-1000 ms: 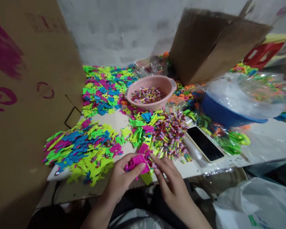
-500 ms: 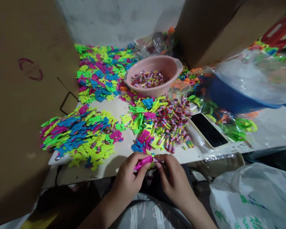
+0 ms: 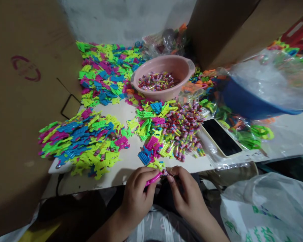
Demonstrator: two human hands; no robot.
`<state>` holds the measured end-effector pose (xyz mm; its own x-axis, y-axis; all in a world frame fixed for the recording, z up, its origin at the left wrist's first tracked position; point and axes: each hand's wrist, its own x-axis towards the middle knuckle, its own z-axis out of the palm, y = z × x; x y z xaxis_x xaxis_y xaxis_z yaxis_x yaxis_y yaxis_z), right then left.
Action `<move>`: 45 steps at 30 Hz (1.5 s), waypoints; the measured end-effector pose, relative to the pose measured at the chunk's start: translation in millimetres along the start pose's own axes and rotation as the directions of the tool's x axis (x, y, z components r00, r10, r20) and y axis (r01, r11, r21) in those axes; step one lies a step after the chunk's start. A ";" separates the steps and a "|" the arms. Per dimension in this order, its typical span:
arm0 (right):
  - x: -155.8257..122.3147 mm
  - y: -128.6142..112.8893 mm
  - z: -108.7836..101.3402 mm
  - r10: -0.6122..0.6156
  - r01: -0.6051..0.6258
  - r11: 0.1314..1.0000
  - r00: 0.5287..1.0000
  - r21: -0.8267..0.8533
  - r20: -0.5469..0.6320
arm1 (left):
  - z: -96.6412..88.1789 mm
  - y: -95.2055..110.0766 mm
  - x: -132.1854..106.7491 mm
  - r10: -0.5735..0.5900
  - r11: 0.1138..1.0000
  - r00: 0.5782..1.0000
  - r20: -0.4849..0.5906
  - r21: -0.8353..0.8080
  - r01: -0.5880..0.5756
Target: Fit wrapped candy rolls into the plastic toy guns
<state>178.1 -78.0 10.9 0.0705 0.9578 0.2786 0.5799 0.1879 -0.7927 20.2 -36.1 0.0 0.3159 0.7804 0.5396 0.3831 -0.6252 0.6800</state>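
Note:
Pinched between the thumb and fingers of my left hand (image 3: 140, 190) is a magenta plastic toy piece (image 3: 153, 179), mostly covered by the hand. My right hand (image 3: 185, 190) grips a small wrapped candy tube (image 3: 164, 172) by its end, right at the magenta piece's tip. Whether the candy sits inside the piece cannot be made out. Just beyond the hands lie loose plastic pieces in pink, blue and yellow (image 3: 151, 148), beside a heap of wrapped candy tubes (image 3: 185, 129).
A pink basin (image 3: 138, 75) holding more candy tubes stands behind the heaps. Piles of coloured plastic pieces (image 3: 83, 134) cover the left side. A phone (image 3: 222, 137), a blue tub (image 3: 252, 104) and a plastic bag (image 3: 265, 208) are on the right. Cardboard walls (image 3: 27, 111) flank the table.
The magenta piece has tilted and now shows less between my fingers. Both hands have dropped slightly, still close together. The heaps have not visibly changed.

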 end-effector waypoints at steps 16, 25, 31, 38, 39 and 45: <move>-2.0 -8.2 -2.5 -0.023 0.023 1.000 0.999 0.015 0.049 | -1.2 -0.8 -7.3 0.016 0.999 0.999 -0.043 0.032 -0.014; -3.3 -14.8 3.4 -0.031 0.033 0.998 0.999 -0.058 0.036 | -7.3 8.6 -7.2 0.059 0.994 0.998 0.005 0.097 -0.059; -3.1 1.2 0.8 0.008 -0.067 0.977 0.960 0.201 0.281 | -19.9 3.5 -6.3 0.044 0.995 0.980 0.192 0.083 -0.061; -4.3 8.2 5.6 -0.034 -0.047 0.959 0.959 0.279 0.280 | -32.6 0.9 -2.4 -0.049 0.999 0.956 0.289 0.031 0.042; -2.7 6.2 4.6 -0.040 -0.039 0.963 0.957 0.265 0.288 | -33.9 1.6 -2.0 -0.078 0.997 0.955 0.287 0.007 0.079; 9.4 -12.3 7.2 -0.042 0.016 0.986 0.986 0.163 0.159 | -34.1 3.3 5.1 -0.286 0.925 0.950 0.129 -0.223 0.309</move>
<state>165.8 -69.7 19.4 -0.0837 0.9713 0.2225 0.4406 0.2363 -0.8661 -6.5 -33.9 22.0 0.3028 0.9186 0.2539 0.2578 -0.3354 0.9061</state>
